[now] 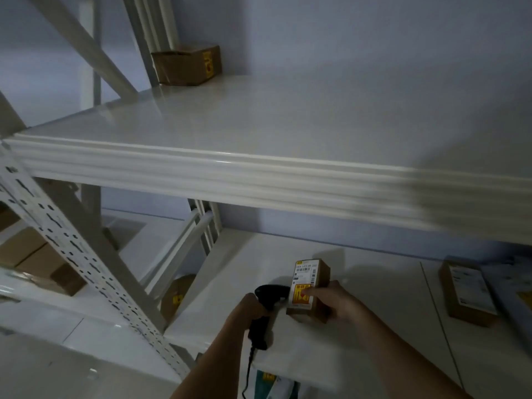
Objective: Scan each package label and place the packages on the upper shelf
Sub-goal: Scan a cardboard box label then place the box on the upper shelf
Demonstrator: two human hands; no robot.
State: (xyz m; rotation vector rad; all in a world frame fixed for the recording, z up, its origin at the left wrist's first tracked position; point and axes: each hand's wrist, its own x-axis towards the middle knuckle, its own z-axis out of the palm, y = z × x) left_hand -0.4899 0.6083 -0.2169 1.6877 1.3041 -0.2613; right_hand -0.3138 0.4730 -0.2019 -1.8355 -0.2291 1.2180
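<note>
A small brown package (pixel 319 283) with a white and yellow label stands on the lower shelf (pixel 374 326). My right hand (pixel 338 302) grips it from the right, thumb on the label. My left hand (pixel 249 311) holds a black corded barcode scanner (pixel 266 298) by its handle, the scanner's head close to the package's left side. The upper shelf (pixel 259 125) spans the view above, and one brown box (pixel 187 64) sits at its far back left.
Another labelled brown package (pixel 467 292) lies on the lower shelf at the right. More cardboard boxes (pixel 34 254) sit on a neighbouring rack at the left. A perforated white upright (pixel 86 254) slants across the left. A box with a yellow sticker (pixel 175 295) sits lower down.
</note>
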